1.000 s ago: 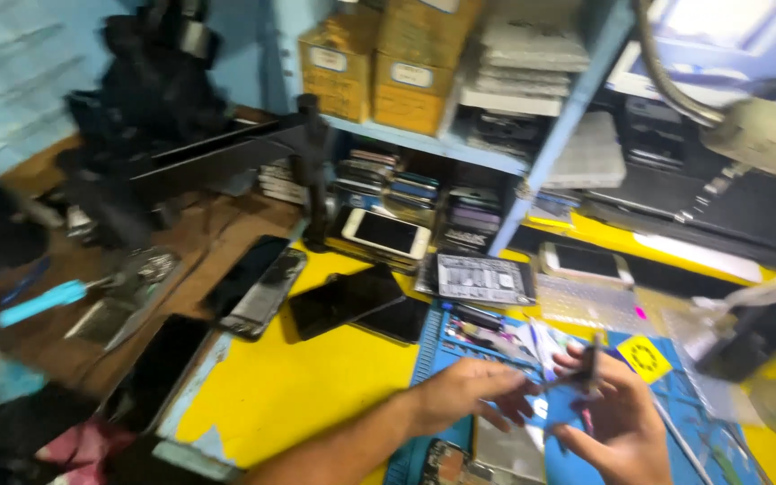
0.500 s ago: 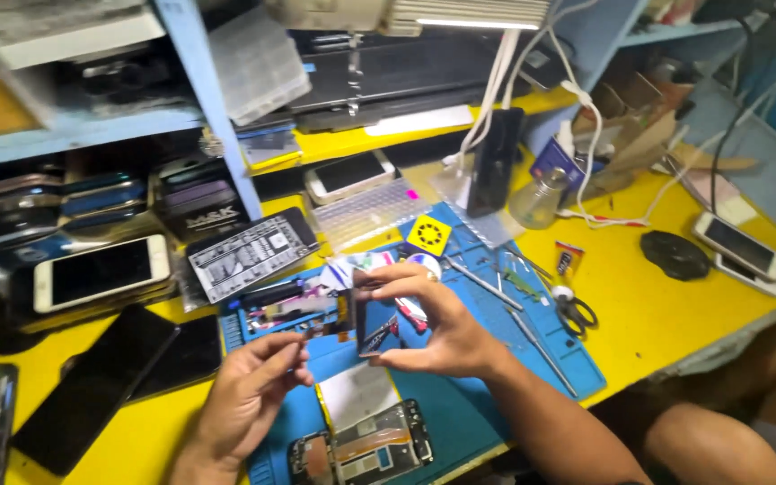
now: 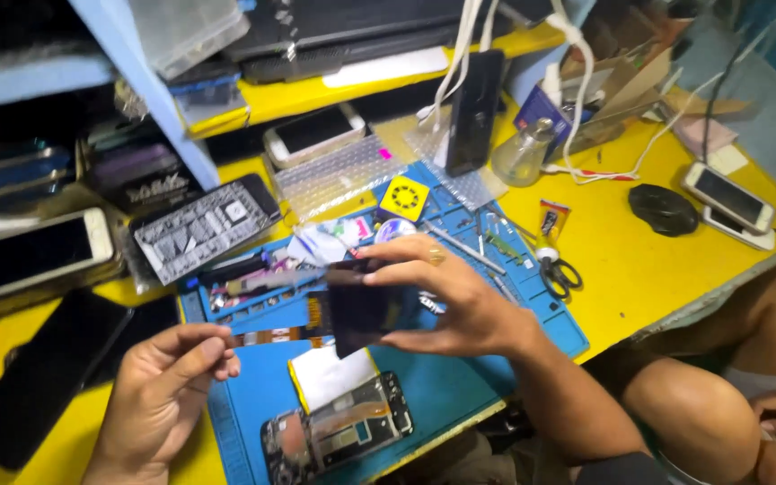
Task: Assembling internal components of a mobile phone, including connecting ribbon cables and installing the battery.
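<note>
My right hand point(image 3: 446, 301) holds a small dark flat phone part point(image 3: 361, 310) by its edges above the blue work mat point(image 3: 442, 386). My left hand point(image 3: 168, 386) hovers low at the left, fingers curled and pinched together; whether it holds something tiny I cannot tell. Below the dark part lies an opened phone body point(image 3: 339, 431) with a white rectangular piece point(image 3: 330, 375) beside it on the mat.
A yellow bench point(image 3: 621, 260) carries several phones: a white one point(image 3: 24, 256) at left, black ones point(image 3: 42, 373) at lower left, two point(image 3: 729, 202) at right. Scissors point(image 3: 559, 274), a glass bottle point(image 3: 523, 153), a black puck point(image 3: 664, 208), a parts tray point(image 3: 199, 229). A knee point(image 3: 711, 404) at right.
The view swung from the left shelves to the mat and settled closer. My right hand now holds the dark part higher; my left hand has drawn back to the lower left.
</note>
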